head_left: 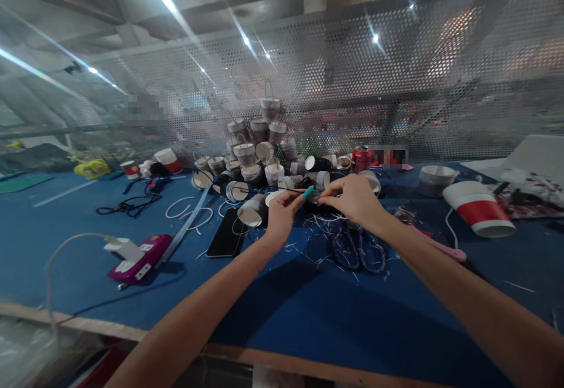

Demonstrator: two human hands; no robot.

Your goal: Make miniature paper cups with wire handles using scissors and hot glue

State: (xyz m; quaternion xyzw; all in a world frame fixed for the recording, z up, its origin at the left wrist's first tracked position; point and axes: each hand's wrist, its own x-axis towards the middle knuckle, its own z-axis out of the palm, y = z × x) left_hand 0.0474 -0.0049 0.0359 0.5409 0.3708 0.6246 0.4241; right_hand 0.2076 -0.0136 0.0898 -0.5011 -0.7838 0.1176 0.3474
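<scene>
My left hand (282,214) is over the middle of the table, its thumb and fingers pinched together. A bright teal tip (308,192) shows at its fingertips; I cannot tell whether it is a nail or a small piece. A thin dark strand (291,190) runs beside those fingers. Close by on the right, my right hand (355,200) also pinches, its fingertips nearly meeting the left ones. What lies between them is too small to make out. Right behind the hands are small grey-white buckets (252,210), some tipped over, others stacked with wire handles.
A black phone (225,234) lies left of my hands, near a purple power strip (147,261) with a white plug. Blue-handled scissors (359,250) rest among white thread scraps. To the right are a red-and-white paper cup (478,208) and a pink-handled tool (440,244); a red can (360,159) stands behind.
</scene>
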